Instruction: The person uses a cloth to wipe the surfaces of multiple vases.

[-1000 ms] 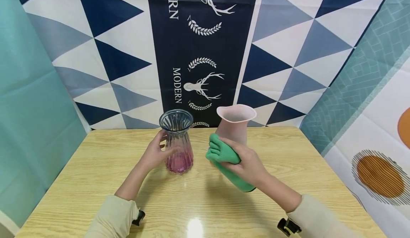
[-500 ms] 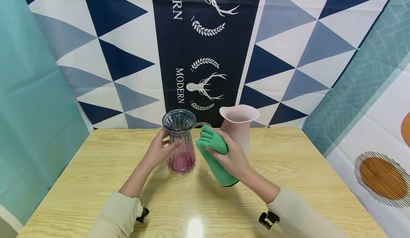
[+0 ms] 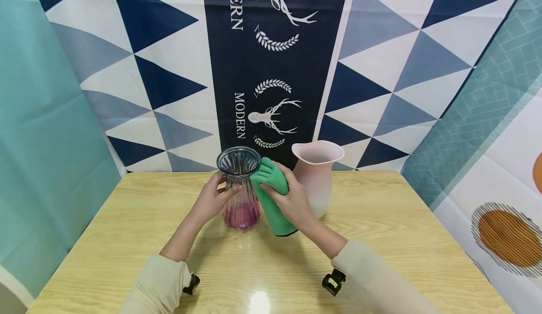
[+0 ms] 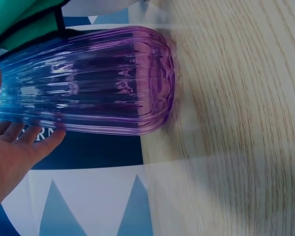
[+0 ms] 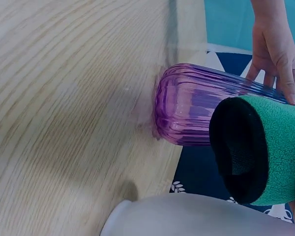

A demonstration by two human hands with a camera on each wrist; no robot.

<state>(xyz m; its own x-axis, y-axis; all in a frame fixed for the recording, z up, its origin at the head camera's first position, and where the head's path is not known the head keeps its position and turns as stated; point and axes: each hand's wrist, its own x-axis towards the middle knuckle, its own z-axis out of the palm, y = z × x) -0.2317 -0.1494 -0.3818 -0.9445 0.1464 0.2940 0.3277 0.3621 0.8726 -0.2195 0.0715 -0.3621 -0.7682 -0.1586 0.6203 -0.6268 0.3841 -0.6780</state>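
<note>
A ribbed glass vase (image 3: 242,213), grey-blue at the rim and pink at the base, stands upright on the wooden table. My left hand (image 3: 211,200) holds its left side below the neck, thumb in front and fingers behind; the left wrist view shows the fingertips (image 4: 56,135) against the glass. My right hand (image 3: 292,196) grips a folded green cloth (image 3: 274,209) with a dark edge. The cloth's upper end is at the glass vase's right side, near the neck. In the right wrist view the cloth's folded end (image 5: 280,152) overlaps the vase.
A pink-and-white vase (image 3: 315,182) with a wavy rim stands just right of the cloth, partly behind my right hand. Patterned fabric (image 3: 178,83) hangs behind the wooden table (image 3: 139,220), with more cloth sheets at both sides.
My right hand has carried the green cloth leftward from in front of the pink-and-white vase to the glass vase. My left hand keeps its hold on the glass vase.
</note>
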